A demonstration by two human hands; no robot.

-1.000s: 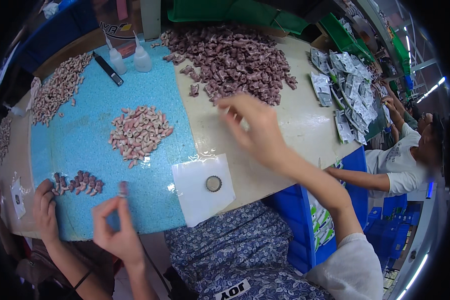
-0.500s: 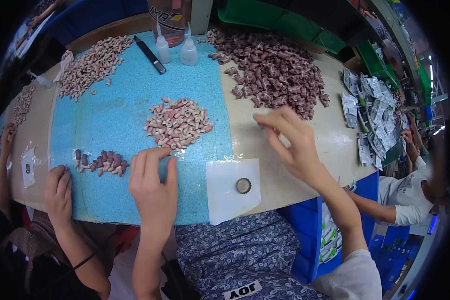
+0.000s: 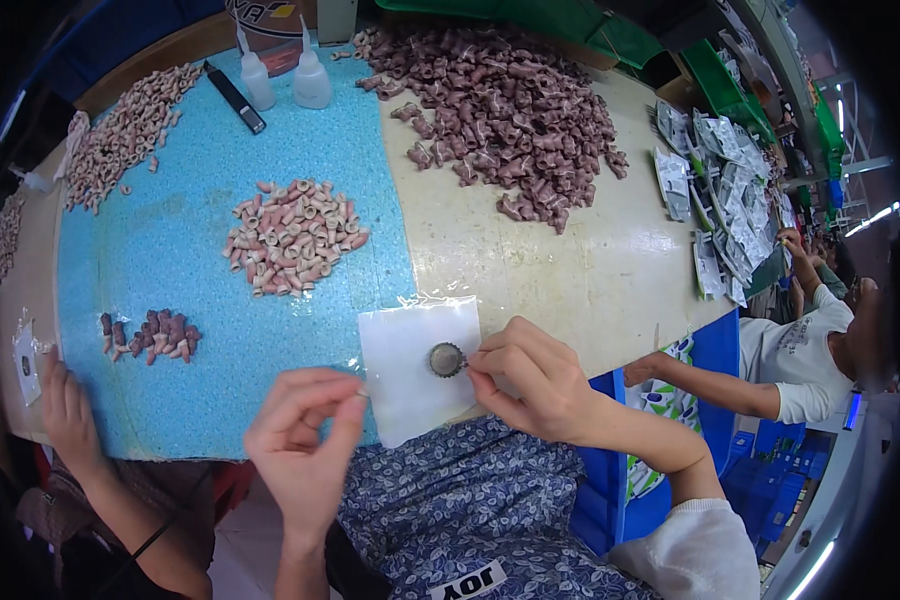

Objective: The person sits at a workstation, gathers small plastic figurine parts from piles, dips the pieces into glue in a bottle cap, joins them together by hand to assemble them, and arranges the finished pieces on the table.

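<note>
A round metal bottle cap with a crimped rim sits on a white sheet at the table's front edge. My right hand is closed in a pinch, its fingertips right beside the cap; whatever they hold is too small to make out. At the sheet's left edge my left hand also pinches thumb against fingers, on something I cannot make out. Beyond lie a heap of small hollow pink-and-cream pieces on the blue mat and a large heap of knobbly brown-purple pieces to its right.
Joined brown-and-pink pieces lie on the blue mat near a co-worker's hand. Two white squeeze bottles and a black-handled tool are farther back. Silvery packets and blue crates stand right, by another person.
My right hand has come from beside the brown heap to the bottle cap. My left hand has left the pink heap's near edge for the sheet's left side. The view has shifted.
</note>
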